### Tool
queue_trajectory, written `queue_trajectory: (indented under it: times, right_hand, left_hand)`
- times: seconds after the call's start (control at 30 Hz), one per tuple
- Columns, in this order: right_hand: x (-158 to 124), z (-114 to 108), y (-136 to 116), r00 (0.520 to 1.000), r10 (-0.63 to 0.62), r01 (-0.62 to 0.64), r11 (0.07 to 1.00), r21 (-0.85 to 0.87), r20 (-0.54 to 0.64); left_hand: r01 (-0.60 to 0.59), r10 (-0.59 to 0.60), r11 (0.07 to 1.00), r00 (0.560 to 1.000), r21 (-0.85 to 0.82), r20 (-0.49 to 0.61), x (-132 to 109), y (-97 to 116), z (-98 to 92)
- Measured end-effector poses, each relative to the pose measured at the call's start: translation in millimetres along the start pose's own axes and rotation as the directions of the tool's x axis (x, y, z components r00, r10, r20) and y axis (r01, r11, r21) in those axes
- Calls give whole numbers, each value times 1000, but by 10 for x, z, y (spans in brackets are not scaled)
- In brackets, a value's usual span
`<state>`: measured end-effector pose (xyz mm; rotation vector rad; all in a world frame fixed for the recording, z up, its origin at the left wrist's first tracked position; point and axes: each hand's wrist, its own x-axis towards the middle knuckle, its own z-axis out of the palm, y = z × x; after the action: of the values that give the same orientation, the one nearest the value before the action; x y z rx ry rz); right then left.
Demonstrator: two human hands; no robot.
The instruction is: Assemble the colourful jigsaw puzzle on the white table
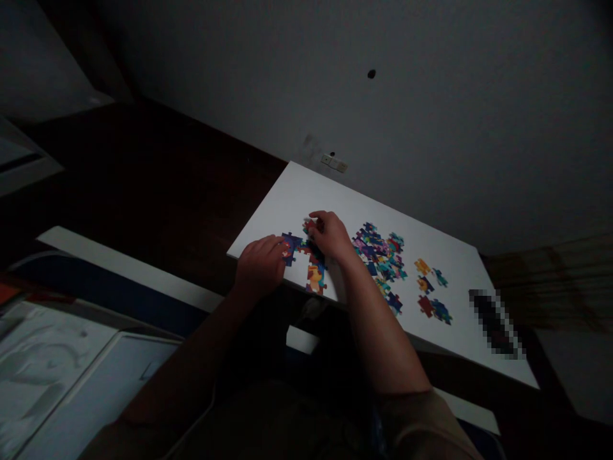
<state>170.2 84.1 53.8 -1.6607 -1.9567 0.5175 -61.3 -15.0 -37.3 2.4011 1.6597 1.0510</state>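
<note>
Red piece (311,225) sat at top of joined section (315,273), near table (297,191) left edge, pinched in right hand (331,236) fingertips. Left hand (261,265), fingers curled, rested on section's blue left end; grip unclear. Pile (379,252) lay just right of right hand, w/ strays (431,294) farther right.

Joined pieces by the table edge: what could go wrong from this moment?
The joined pieces lie right at the near edge of the table; a push from the left hand or right hand might slide them off. The right forearm lies close to the loose pile and could scatter it. The room is dim, so colours may be misjudged.
</note>
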Motion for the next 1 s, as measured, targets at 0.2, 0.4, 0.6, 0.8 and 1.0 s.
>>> queue_trajectory:
  times: [0.2,0.4,0.6,0.8,1.0]
  right_hand:
    - [-511,-88,10,986,161,-131,886,445,-32]
    - [-978,-46,-136,960,261,-279,927,252,104]
    - [-971,18,-213,966,250,-254,966,54,68]
    - [-1007,26,-268,974,209,-203,977,-68,88]
    - [-1078,-24,-232,983,154,-156,988,15,96]
  left_hand:
    - [-27,26,1000,999,-14,-36,-6,-9,48]
    - [33,-34,998,999,-47,-14,16,31,11]
    - [86,-80,992,994,-90,71,34,62,-66]
    - [79,-74,994,995,-76,67,38,60,-65]
    - [86,-81,993,995,-80,65,39,60,-62]
